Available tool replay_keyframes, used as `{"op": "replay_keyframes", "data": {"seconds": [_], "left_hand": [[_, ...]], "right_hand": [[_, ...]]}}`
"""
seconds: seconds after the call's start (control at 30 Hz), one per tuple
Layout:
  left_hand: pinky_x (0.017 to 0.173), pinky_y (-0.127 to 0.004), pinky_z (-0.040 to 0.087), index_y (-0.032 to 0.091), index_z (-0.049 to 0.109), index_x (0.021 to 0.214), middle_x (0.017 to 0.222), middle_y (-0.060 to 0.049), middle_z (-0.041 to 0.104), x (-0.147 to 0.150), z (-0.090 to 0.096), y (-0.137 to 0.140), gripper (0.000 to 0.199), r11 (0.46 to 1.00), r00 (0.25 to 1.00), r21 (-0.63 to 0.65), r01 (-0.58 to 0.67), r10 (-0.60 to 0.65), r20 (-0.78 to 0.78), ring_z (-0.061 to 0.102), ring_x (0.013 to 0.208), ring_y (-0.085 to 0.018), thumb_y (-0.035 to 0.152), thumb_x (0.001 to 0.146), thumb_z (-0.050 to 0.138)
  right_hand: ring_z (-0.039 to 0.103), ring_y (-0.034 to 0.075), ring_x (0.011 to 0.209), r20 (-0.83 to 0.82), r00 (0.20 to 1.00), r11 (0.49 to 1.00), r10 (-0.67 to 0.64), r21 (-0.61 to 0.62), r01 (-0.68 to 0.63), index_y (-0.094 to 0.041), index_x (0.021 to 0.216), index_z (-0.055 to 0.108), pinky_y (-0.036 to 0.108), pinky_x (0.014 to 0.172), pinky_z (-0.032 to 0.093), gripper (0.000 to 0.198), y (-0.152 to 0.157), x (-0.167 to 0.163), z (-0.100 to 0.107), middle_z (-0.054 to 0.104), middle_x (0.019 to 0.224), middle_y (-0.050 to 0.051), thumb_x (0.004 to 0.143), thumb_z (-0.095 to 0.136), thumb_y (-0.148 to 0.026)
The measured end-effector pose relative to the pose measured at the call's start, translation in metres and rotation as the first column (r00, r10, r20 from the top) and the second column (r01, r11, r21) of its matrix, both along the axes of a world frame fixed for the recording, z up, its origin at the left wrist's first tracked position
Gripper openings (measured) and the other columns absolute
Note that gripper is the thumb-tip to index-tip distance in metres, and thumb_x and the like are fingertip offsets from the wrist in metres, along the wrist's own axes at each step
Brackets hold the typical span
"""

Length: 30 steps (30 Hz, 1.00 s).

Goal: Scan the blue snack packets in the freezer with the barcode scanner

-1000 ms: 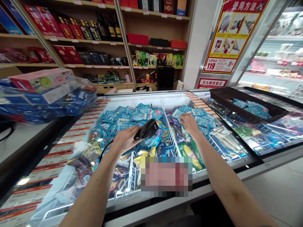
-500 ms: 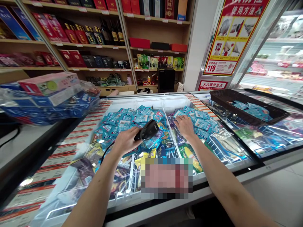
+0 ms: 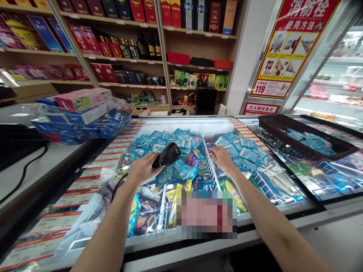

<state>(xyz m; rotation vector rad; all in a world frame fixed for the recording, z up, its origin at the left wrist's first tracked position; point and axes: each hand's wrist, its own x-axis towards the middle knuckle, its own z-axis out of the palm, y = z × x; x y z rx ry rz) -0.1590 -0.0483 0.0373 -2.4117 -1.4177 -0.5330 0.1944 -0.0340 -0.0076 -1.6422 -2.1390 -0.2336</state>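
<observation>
A black handheld barcode scanner (image 3: 169,154) is gripped in my left hand (image 3: 141,170), its head pointing up and to the right. A cable runs from under that wrist. Below and beyond the scanner, a spread of small light-blue packets (image 3: 159,139) lies over the left part of the chest freezer. My right hand (image 3: 222,158) is beside the left edge of another spread of blue packets (image 3: 249,153), its fingers a little bent and apart. I see nothing held in it; whether its fingertips touch a packet is hard to tell.
Bagged frozen goods and white wire dividers (image 3: 210,162) show inside the freezer. Price labels (image 3: 70,204) line its left side. A brown basket (image 3: 283,132) with blue packets stands at right. Plastic-wrapped boxes (image 3: 85,113) sit at left; shelves of boxes and bottles rise behind.
The whole view has shifted, so most things appear further right. My left hand with the scanner has moved slightly left over the packets. My right hand has drawn slightly back from the right-hand packets.
</observation>
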Motion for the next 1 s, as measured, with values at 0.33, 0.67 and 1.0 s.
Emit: {"op": "replay_keyframes", "data": {"seconds": [0.33, 0.67, 1.0], "left_hand": [[0.058, -0.029, 0.042, 0.022, 0.055, 0.111, 0.105, -0.005, 0.065, -0.026, 0.000, 0.003, 0.038, 0.999, 1.000, 0.028, -0.028, 0.028, -0.005, 0.063, 0.084, -0.022, 0.044, 0.081, 0.046], [0.060, -0.028, 0.043, 0.022, 0.055, 0.110, 0.104, -0.004, 0.065, -0.028, 0.002, -0.001, 0.038, 1.000, 0.999, 0.016, -0.013, 0.013, 0.032, 0.063, 0.086, -0.022, 0.044, 0.080, 0.047], [0.061, -0.027, 0.044, 0.022, 0.053, 0.113, 0.104, -0.005, 0.065, -0.012, 0.004, -0.006, 0.038, 0.995, 0.995, -0.028, 0.094, -0.093, 0.032, 0.063, 0.084, -0.020, 0.040, 0.080, 0.048]], "right_hand": [[0.049, 0.021, 0.118, -0.189, 0.977, 0.992, 0.098, -0.065, -0.112, -0.017, 0.135, 0.042, 0.034, 0.100, 0.036, 0.049, 0.026, -0.050, 0.011, 0.054, 0.129, 0.010, 0.092, 0.038, -0.042], [0.045, 0.015, 0.124, -0.132, 0.923, 0.929, 0.362, -0.032, -0.369, -0.023, 0.132, 0.047, 0.033, 0.108, 0.031, 0.041, 0.050, -0.092, 0.007, 0.051, 0.135, 0.002, 0.093, 0.038, -0.023], [0.053, 0.015, 0.111, -0.200, 0.948, 0.966, 0.248, -0.016, -0.256, -0.022, 0.108, 0.062, 0.031, 0.098, 0.039, 0.035, 0.004, -0.051, -0.001, 0.061, 0.117, 0.004, 0.094, 0.036, -0.039]]}}
